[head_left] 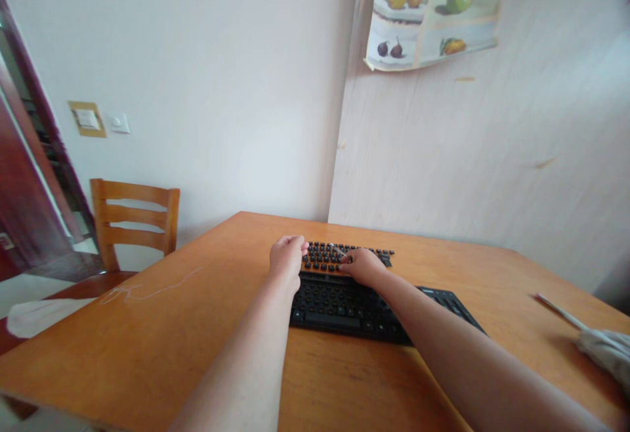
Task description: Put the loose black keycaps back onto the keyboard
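A black keyboard (359, 310) lies on the orange wooden table (162, 346). Beyond it, loose black keycaps (319, 258) stand in rows on the bare table. My left hand (287, 258) rests closed at the left end of those keycaps, its fingers curled and touching them. My right hand (363, 264) is closed in a pinch on a thin metal tool (337, 249), its tip over the keycap rows. Both forearms stretch out across the keyboard.
A wooden chair (132, 218) stands at the table's far left corner. A mop-like cloth with a thin handle (598, 340) lies at the right edge. White scratch marks (147, 291) cross the left tabletop. Walls close the far side, with a fruit poster (433, 15).
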{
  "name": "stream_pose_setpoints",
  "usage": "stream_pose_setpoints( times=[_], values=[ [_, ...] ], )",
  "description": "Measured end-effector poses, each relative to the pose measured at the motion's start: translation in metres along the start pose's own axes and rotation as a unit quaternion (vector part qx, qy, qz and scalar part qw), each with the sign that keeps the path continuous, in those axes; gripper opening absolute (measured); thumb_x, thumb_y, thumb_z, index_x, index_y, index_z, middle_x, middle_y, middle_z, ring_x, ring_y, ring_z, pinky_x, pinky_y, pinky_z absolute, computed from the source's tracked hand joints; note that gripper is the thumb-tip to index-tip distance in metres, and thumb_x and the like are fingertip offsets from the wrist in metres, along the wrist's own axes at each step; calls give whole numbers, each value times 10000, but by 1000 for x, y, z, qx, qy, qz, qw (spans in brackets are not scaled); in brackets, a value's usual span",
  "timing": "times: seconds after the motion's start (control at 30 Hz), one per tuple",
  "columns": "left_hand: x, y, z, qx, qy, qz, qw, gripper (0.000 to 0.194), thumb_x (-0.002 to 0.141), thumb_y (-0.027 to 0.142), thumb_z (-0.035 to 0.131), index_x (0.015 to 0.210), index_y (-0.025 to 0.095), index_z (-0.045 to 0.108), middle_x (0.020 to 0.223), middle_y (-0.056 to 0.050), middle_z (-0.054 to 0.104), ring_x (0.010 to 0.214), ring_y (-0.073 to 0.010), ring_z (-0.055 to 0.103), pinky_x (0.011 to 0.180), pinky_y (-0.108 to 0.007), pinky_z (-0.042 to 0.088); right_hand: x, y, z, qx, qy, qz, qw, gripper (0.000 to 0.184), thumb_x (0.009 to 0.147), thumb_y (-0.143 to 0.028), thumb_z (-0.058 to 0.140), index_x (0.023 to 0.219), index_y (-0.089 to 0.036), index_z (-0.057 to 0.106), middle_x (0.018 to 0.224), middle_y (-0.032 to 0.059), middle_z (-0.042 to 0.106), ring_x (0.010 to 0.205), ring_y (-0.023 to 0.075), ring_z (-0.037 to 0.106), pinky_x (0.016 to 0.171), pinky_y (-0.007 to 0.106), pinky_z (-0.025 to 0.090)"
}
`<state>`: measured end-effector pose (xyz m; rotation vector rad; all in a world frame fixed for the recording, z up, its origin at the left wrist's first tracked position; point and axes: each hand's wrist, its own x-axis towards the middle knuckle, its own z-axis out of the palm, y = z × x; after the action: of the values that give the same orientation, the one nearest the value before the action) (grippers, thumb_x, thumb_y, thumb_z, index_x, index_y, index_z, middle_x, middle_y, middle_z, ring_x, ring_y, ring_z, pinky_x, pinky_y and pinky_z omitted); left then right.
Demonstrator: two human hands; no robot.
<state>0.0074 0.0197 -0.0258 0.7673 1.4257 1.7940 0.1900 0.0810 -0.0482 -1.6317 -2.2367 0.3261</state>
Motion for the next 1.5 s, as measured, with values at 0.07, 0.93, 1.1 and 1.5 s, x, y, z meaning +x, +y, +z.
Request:
stream_pose_setpoints(
  times=[0.07,0.93,1.1,1.5],
  values=[
    [0,0,0,1,-3,3,1000,136,664,269,619,723,147,632,749,-89,716,611,-125,616,549,-217,429,1,0,-3,-1,7,-2,1000,195,722,-344,670,834,-204,748,766,46,697,721,178,609,618,250,387],
    [-1,-3,2,6,-29,-4,1000,118,670,269,630,707,157,629,714,-78,709,590,-120,604,559,-221,433,-1,-4,0,-17,-17,-12,1000,194,727,-250,624,872,-242,752,805,30,713,746,175,621,640,246,396],
    [0,-3,1,8,-29,-7,1000,112,677,266,627,709,159,631,710,-76,707,589,-120,604,570,-224,436,-4,-9,-8,-7,8,-7,1000,185,738,-291,613,849,-209,737,805,57,703,753,193,601,632,257,376],
    [-4,-4,4,26,-56,-15,998,130,677,285,635,713,160,626,728,-77,711,608,-135,620,573,-233,441,-44,-27,-53,212,53,-48,975,478,915,-410,351,674,-142,663,661,59,630,644,147,558,594,234,395]
  ],
)
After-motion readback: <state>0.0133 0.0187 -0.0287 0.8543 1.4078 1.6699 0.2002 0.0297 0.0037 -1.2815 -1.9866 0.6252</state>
